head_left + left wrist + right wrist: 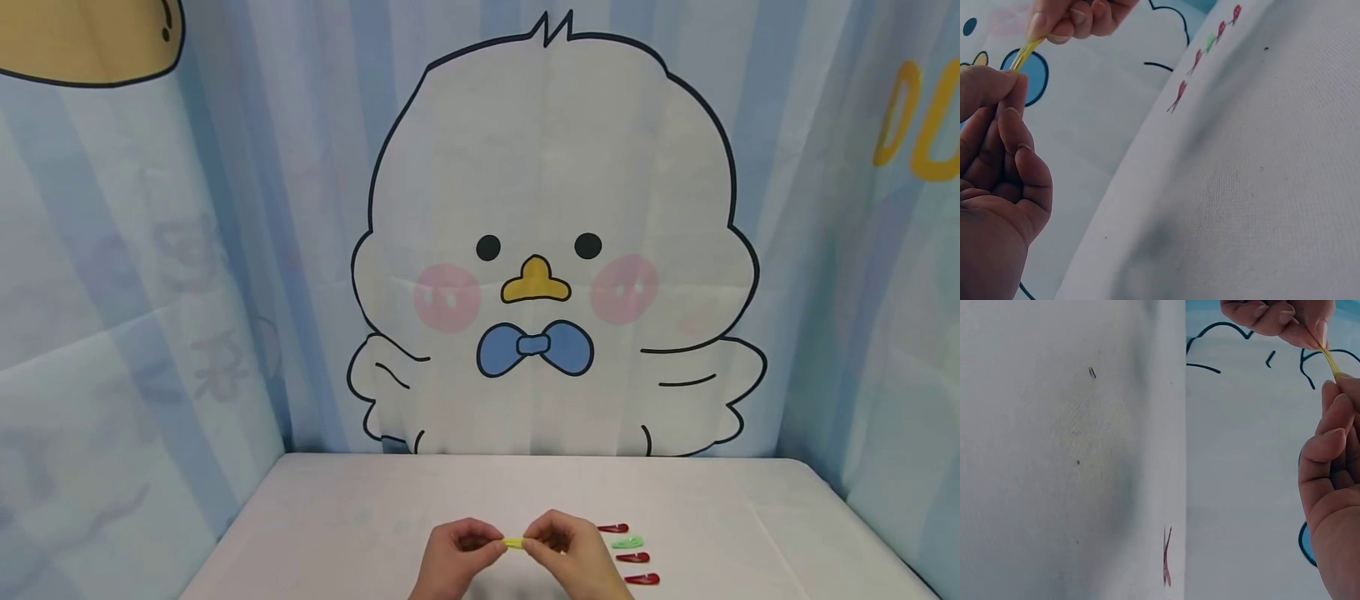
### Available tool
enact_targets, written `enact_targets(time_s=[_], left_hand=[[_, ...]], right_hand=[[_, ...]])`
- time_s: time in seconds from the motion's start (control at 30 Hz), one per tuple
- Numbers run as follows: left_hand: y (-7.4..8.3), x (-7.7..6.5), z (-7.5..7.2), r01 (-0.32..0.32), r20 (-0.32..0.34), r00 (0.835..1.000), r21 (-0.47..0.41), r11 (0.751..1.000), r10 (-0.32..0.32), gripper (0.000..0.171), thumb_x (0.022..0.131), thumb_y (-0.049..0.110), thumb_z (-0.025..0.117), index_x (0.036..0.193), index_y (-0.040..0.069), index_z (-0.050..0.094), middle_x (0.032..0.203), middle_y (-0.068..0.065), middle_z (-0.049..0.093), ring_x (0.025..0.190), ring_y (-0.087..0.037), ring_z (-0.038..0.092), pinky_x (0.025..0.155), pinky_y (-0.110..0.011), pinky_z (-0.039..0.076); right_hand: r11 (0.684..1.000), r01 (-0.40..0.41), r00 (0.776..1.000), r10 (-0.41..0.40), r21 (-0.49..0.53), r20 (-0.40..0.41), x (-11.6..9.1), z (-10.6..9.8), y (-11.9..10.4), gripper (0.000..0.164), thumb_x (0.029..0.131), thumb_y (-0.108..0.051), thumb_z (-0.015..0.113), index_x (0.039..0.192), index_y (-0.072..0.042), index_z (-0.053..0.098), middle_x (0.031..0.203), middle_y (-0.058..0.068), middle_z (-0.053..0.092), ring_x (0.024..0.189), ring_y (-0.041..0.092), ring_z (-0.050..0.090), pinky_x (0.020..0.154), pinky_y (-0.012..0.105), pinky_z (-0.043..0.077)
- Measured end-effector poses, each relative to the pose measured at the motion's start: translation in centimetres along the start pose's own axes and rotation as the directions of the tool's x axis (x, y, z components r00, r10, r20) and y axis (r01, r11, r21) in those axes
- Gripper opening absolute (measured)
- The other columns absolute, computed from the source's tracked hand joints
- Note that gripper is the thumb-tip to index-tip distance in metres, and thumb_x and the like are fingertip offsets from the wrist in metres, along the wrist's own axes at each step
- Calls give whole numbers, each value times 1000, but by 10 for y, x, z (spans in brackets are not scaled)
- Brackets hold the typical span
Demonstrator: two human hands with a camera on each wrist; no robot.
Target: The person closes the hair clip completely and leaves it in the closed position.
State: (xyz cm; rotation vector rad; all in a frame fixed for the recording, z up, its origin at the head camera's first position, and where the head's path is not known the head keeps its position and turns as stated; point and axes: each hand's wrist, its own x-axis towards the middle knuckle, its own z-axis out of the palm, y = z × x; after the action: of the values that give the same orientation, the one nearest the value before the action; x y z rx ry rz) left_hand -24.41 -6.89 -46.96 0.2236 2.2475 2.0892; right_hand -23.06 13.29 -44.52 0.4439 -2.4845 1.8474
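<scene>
A small yellow hair clip is held above the table between both hands. My left hand pinches one end between thumb and index finger, while my right hand pinches the other end the same way. In the left wrist view the yellow clip runs at a slant, its ends covered by fingertips. Just right of my right hand lie red snap hair clips and a light green one, set in a column.
The white table ends at a back edge against a printed curtain with a cartoon chick. Curtains also hang at both sides. A red clip near the table edge shows in the right wrist view, its two arms spread.
</scene>
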Motion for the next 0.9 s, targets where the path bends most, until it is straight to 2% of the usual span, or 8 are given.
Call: enact_targets(time_s=[0.2, 0.4, 0.67, 0.9], left_hand=[[-3, 1, 3, 6, -40, 999, 6, 1000, -6, 11, 82, 3, 78, 91, -1, 75, 81, -3, 71, 74, -14, 65, 67, -30, 52], [-4, 1, 6, 42, -66, 997, -1, 999, -42, 9, 82, 4, 78, 90, 0, 75, 79, -1, 71, 72, -13, 63, 66, -30, 51], [-5, 1, 6, 49, -41, 998, 5, 999, -49, 9, 83, 6, 78, 90, 2, 75, 79, -1, 69, 72, -15, 63, 67, -30, 50], [-5, 1, 5, 36, -28, 999, -34, 999, -37, 12, 84, 7, 77, 93, 0, 73, 81, -1, 70, 73, -14, 63, 67, -29, 50]], right_hand=[[999, 39, 999, -40, -32, -26, 0, 1, 4, 8, 88, -8, 76, 89, -2, 70, 77, 0, 64, 66, 9, 55, 61, 24, 47], [996, 56, 997, -59, -76, -42, 1, 2, 7, 8, 87, -6, 77, 86, -3, 70, 75, -1, 63, 64, 7, 54, 59, 24, 47], [995, -19, 998, 14, -93, -57, 2, 3, 6, 7, 87, -6, 77, 86, -3, 71, 76, -1, 63, 68, 16, 57, 60, 26, 48], [995, 1, 998, -7, -99, -57, 3, 2, 6, 10, 88, -11, 78, 91, -3, 72, 80, -1, 67, 72, 16, 59, 63, 26, 50]])
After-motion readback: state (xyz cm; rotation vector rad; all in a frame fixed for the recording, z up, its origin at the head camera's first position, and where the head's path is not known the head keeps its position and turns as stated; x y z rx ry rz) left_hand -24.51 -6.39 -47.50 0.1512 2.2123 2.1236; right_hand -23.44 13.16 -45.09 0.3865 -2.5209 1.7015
